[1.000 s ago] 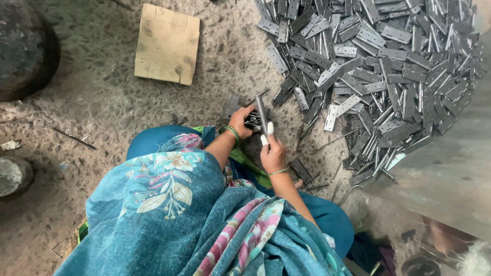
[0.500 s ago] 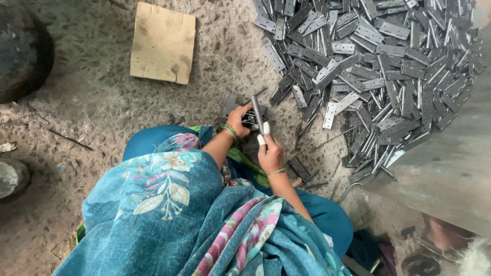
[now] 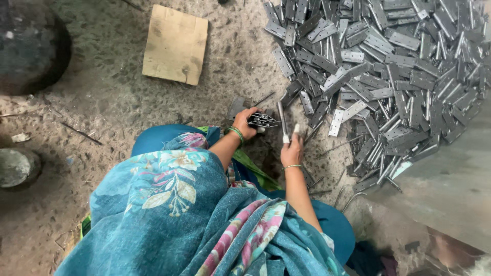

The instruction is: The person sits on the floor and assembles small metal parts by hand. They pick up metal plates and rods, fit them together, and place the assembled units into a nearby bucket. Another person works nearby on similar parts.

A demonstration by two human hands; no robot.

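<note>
My left hand (image 3: 244, 122), with a green bangle at the wrist, is closed around a small stack of grey metal hinges (image 3: 263, 120) held just above the floor. To its right, my right hand (image 3: 292, 150) grips a narrow metal hinge strip (image 3: 281, 121) that stands upright, with a pale tip showing beside the fingers. Both hands are at the near edge of a large heap of loose metal hinges (image 3: 388, 66). A blue flowered cloth (image 3: 174, 204) covers my shoulders and lap.
A square wooden board (image 3: 175, 44) lies on the dirt floor ahead to the left. A dark round object (image 3: 30, 46) sits far left, a round stone (image 3: 14, 166) below it. Thin metal rods (image 3: 335, 148) lie near my right hand. A grey slab (image 3: 450, 189) is at the right.
My right hand with the upright strip has drawn slightly to the right, away from the stack in my left hand. The view has shifted a little.
</note>
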